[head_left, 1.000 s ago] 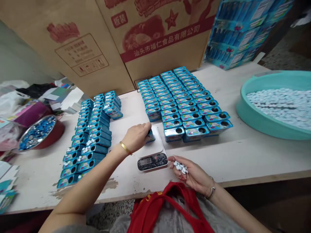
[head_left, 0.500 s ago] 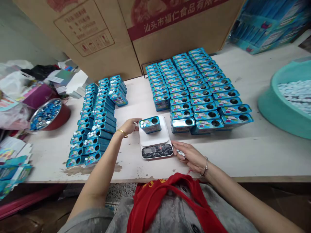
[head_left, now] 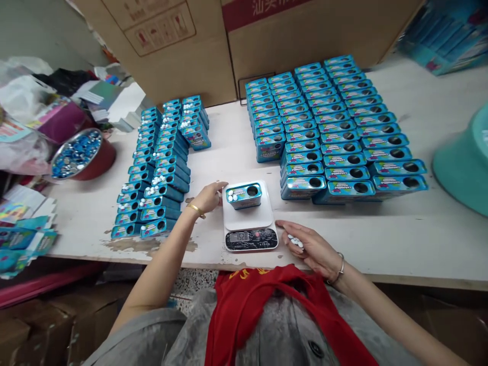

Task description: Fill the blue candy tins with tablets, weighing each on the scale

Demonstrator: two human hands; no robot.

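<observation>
A white digital scale [head_left: 248,217] lies in front of me, and its display shows several digits. On its pan stands a blue candy tin [head_left: 247,202] with a round dark hole in the top and a few white candies on its lid. My left hand [head_left: 209,197] is at the left edge of the pan, fingertips beside the tin; it holds nothing and its fingers are apart. Just right of the scale's display, my right hand [head_left: 314,249] is palm up, curled around several white candies [head_left: 295,241], with its index finger pointing toward the scale.
Rows of blue tins [head_left: 346,147] stand right of the scale, and more tins [head_left: 163,173] with white candies on top stand left. A bowl of blue-and-silver pieces [head_left: 104,157] is at far left, a turquoise tub [head_left: 457,162] at far right. Cardboard boxes [head_left: 198,66] line the back.
The tin on the scale stays put, while the display has gone from about zero to a larger number. My view has shifted, and my right hand has turned slightly and moved off the scale's edge.
</observation>
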